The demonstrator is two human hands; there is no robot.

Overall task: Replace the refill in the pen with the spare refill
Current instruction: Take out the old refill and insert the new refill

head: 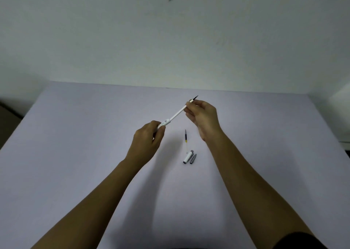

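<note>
A person's two bare forearms reach forward over a pale lilac bench (75, 135), seen from above. Between the hands, held in the air above the middle of the bench, is a slim white pen barrel (166, 122) with a thinner white refill (180, 110) sticking out of it, slanting up and to the right. The refill ends in a dark pointed tip beyond the fingers. The left hand (149, 140) is closed around the lower end of the barrel, which bears a small printed mark too blurred to read. The right hand (203, 116) pinches the upper part of the refill between thumb and fingertips, close to the tip.

Lying on the bench below the right hand, well apart from the held pen, is a second refill (185, 139), thin, with a dark upper part, a yellowish band and a clear tail. Just beside its near end lie two short pieces side by side: a white pen cap (188, 157) with a grey end, and a small grey piece (193, 158), perhaps the pen's screw-on tip.

A plain pale wall (170, 40) rises behind the bench.
</note>
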